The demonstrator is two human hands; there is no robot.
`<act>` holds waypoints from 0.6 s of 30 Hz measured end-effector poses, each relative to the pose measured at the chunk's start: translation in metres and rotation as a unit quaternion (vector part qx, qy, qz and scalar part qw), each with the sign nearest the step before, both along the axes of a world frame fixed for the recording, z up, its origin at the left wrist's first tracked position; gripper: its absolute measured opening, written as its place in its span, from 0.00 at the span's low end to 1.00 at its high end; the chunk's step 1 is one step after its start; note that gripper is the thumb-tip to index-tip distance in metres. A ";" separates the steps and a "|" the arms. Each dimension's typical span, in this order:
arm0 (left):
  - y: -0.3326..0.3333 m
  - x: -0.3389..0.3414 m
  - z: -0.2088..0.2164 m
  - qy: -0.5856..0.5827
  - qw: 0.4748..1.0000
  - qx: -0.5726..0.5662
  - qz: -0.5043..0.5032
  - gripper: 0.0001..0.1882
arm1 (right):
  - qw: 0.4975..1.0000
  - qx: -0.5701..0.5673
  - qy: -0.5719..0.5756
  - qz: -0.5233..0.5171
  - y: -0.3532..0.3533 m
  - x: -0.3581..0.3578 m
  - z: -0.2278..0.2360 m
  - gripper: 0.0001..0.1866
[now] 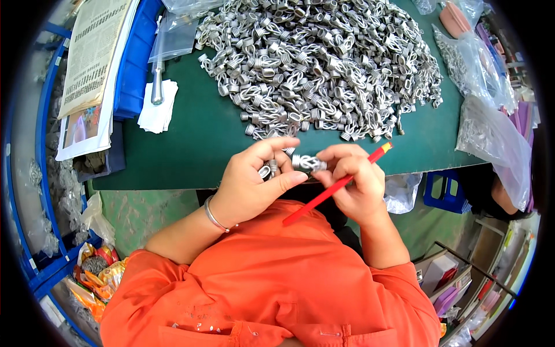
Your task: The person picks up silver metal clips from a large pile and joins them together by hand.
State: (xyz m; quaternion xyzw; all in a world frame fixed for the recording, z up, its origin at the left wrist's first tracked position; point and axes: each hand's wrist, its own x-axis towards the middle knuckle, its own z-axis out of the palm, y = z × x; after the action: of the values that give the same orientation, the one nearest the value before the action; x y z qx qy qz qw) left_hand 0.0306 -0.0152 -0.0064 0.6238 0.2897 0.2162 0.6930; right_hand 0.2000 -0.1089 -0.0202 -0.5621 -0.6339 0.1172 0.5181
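In front of my body, over the near edge of the green table, my left hand [245, 179] is closed round several small silver metal parts. One of these loop-ended metal parts [266, 172] shows in its palm. A knotted silver metal part [306, 163] spans the gap between both hands, its ends pinched by the fingertips. The fingers of my right hand [361, 188] grip that part and also hold a slim red stick [318, 200], pencil-like, with a yellow end pointing up and right. A large heap of similar metal parts [324, 63] lies just beyond my hands.
On the left of the green table [191, 139] stand a blue bin [134, 75] and printed sheets [95, 52]. A metal-shafted tool [157, 87] rests on white paper [162, 113]. Clear plastic bags [491, 136] hang over the right edge. Below is a blue crate [445, 194].
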 end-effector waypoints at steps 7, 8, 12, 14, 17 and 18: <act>0.005 0.001 0.004 -0.046 0.976 0.213 -0.031 0.11 | 0.857 -0.152 0.483 0.097 -0.011 -0.003 0.008 0.09; 0.004 0.000 0.005 -0.045 0.976 0.213 -0.030 0.11 | 0.855 -0.128 0.489 0.117 -0.011 -0.004 0.003 0.09; -0.001 0.000 0.005 -0.072 0.983 0.166 -0.031 0.13 | 0.908 -0.047 0.402 0.107 -0.010 -0.008 -0.012 0.12; -0.002 0.000 0.004 -0.078 0.983 0.162 -0.031 0.13 | 0.927 -0.032 0.364 0.088 -0.010 -0.010 -0.010 0.14; -0.004 0.000 0.003 -0.075 0.986 0.147 -0.005 0.11 | 0.945 -0.005 0.323 0.047 -0.011 -0.012 -0.008 0.18; -0.004 -0.001 0.002 -0.055 0.995 0.079 -0.001 0.11 | 0.951 0.023 0.304 0.049 -0.012 -0.013 -0.005 0.19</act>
State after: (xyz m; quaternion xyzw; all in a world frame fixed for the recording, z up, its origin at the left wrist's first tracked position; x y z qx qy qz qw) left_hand 0.0299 -0.0195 -0.0043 0.6643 0.2325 0.2720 0.6563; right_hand 0.1868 -0.1210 -0.0254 -0.4562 -0.4752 0.2933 0.6928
